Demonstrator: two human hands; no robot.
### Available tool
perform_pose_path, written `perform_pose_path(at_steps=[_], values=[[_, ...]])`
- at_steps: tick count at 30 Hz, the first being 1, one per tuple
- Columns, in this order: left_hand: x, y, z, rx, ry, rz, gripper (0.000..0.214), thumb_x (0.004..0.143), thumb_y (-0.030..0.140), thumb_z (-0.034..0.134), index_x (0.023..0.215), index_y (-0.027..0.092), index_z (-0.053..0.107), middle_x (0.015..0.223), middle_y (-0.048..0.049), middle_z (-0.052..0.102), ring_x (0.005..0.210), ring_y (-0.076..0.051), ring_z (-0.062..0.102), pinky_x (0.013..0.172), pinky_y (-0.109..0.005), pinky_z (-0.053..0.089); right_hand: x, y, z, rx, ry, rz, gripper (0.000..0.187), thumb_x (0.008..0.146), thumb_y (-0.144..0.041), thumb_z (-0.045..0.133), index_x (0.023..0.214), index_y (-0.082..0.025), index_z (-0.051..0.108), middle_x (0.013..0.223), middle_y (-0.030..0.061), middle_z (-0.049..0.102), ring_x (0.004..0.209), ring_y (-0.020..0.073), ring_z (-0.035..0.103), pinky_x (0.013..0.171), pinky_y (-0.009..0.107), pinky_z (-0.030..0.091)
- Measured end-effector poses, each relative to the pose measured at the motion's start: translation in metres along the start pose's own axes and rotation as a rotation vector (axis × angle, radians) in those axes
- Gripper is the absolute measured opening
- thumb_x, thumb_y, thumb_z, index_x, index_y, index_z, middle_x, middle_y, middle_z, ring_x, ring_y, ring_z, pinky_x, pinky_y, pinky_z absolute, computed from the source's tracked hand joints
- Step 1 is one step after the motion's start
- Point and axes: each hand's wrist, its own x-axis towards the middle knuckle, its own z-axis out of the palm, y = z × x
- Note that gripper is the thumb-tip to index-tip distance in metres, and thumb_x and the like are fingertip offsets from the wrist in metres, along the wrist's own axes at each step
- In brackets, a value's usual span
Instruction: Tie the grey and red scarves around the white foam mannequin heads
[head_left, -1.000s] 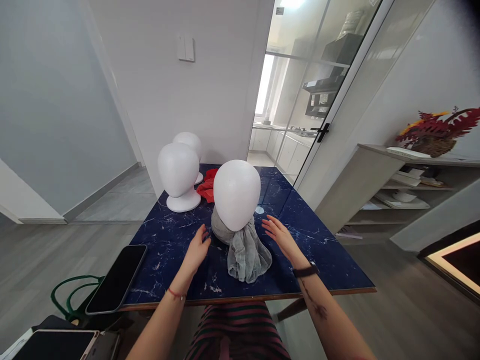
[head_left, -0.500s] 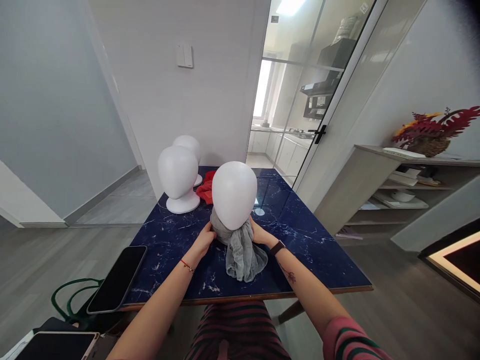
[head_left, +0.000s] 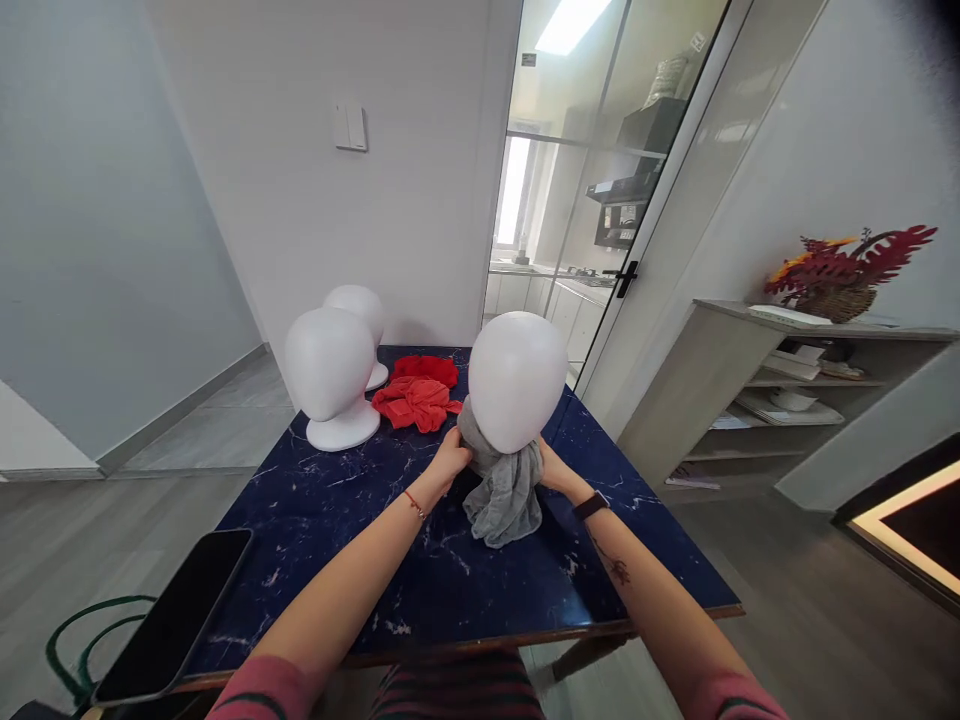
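Note:
A smooth white mannequin head (head_left: 517, 380) stands in front of me over the table, with a thin grey scarf (head_left: 504, 500) wrapped around its neck. The scarf's gathered end hangs down at the front. At the left of the neck, my left hand (head_left: 451, 456) is closed on the scarf, thumb toward me. On the opposite side my right hand (head_left: 553, 468) holds it too; its fingers are partly hidden behind the cloth and head. The base of this head is covered by the scarf and hands.
Two more white mannequin heads (head_left: 330, 365) stand at the table's back left. Beside them lie crumpled red cloths (head_left: 417, 402). A black phone (head_left: 176, 615) rests on the blue marbled table (head_left: 315, 560) at its left edge. A shelf (head_left: 667, 400) and glass door lie to the right.
The mannequin head with the scarf has shifted right, away from the other heads, with both hands moving along. More of the red cloths now shows. The view has also shifted somewhat.

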Motion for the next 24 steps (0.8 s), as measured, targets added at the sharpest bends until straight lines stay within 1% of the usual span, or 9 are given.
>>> perform_pose_path(at_steps=[2, 5, 9, 12, 15, 19, 21, 24], values=[[0.023, 0.001, 0.024, -0.008, -0.051, -0.018, 0.059, 0.047, -0.002, 0.043, 0.102, 0.01, 0.063, 0.107, -0.0099, 0.065, 0.102, -0.024, 0.056, 0.087, -0.032, 0.044, 0.013, 0.01, -0.025, 0.008, 0.015, -0.001, 0.078, 0.047, -0.036, 0.082, 0.117, -0.011, 0.059, 0.127, 0.0183, 0.056, 0.126, 0.033, 0.045, 0.113, 0.05, 0.027], [0.06, -0.005, 0.056, -0.019, -0.073, -0.032, 0.053, 0.05, -0.002, 0.042, 0.097, 0.008, 0.063, 0.095, -0.0098, 0.067, 0.094, -0.023, 0.058, 0.081, -0.032, 0.045, 0.033, 0.032, -0.061, 0.044, 0.035, 0.031, 0.079, 0.043, -0.031, 0.083, 0.116, -0.01, 0.059, 0.124, 0.0181, 0.058, 0.124, 0.0343, 0.047, 0.112, 0.053, 0.026], [0.108, -0.024, 0.092, -0.042, -0.087, -0.053, 0.045, 0.051, -0.004, 0.044, 0.091, 0.008, 0.062, 0.084, -0.0075, 0.065, 0.086, -0.021, 0.057, 0.077, -0.032, 0.044, 0.061, 0.067, -0.102, 0.058, 0.055, 0.066, 0.082, 0.041, -0.025, 0.084, 0.117, -0.01, 0.059, 0.12, 0.0175, 0.061, 0.114, 0.0352, 0.054, 0.111, 0.056, 0.027], [0.142, -0.04, 0.113, -0.055, -0.09, -0.085, 0.039, 0.048, -0.004, 0.046, 0.082, 0.01, 0.06, 0.073, -0.0038, 0.061, 0.078, -0.018, 0.055, 0.073, -0.03, 0.045, 0.083, 0.09, -0.124, 0.076, 0.087, 0.109, 0.076, 0.043, -0.027, 0.083, 0.113, -0.008, 0.061, 0.109, 0.0171, 0.066, 0.107, 0.0343, 0.058, 0.109, 0.055, 0.031], [0.173, -0.055, 0.127, -0.072, -0.081, -0.11, 0.037, 0.046, -0.003, 0.046, 0.077, 0.011, 0.059, 0.068, -0.0013, 0.057, 0.073, -0.016, 0.052, 0.07, -0.029, 0.044, 0.103, 0.112, -0.139, 0.046, 0.092, 0.112, 0.072, 0.047, -0.033, 0.081, 0.111, -0.007, 0.062, 0.104, 0.0177, 0.067, 0.106, 0.0343, 0.059, 0.106, 0.055, 0.034], [0.206, -0.069, 0.133, -0.12, -0.067, -0.111, 0.044, 0.044, -0.001, 0.045, 0.082, 0.013, 0.06, 0.07, -0.0005, 0.057, 0.073, -0.015, 0.05, 0.067, -0.026, 0.041, 0.127, 0.139, -0.151, -0.182, -0.003, 0.0, 0.088, 0.048, -0.043, 0.081, 0.122, -0.003, 0.056, 0.116, 0.025, 0.061, 0.11, 0.0385, 0.057, 0.104, 0.056, 0.037], [0.219, -0.075, 0.134, -0.152, -0.07, -0.106, 0.049, 0.043, 0.0, 0.045, 0.087, 0.014, 0.061, 0.072, -0.0004, 0.057, 0.074, -0.015, 0.05, 0.065, -0.025, 0.04, 0.136, 0.151, -0.153, -0.235, -0.021, -0.025, 0.093, 0.051, -0.048, 0.079, 0.126, -0.002, 0.052, 0.12, 0.027, 0.058, 0.111, 0.0387, 0.057, 0.102, 0.055, 0.04], [0.23, -0.085, 0.136, -0.197, -0.074, -0.104, 0.053, 0.041, 0.0, 0.045, 0.09, 0.014, 0.062, 0.073, -0.0011, 0.058, 0.076, -0.016, 0.051, 0.064, -0.024, 0.04, 0.144, 0.165, -0.155, -0.254, -0.018, -0.043, 0.094, 0.056, -0.052, 0.075, 0.131, -0.002, 0.047, 0.121, 0.0264, 0.058, 0.11, 0.037, 0.058, 0.1, 0.053, 0.044]])
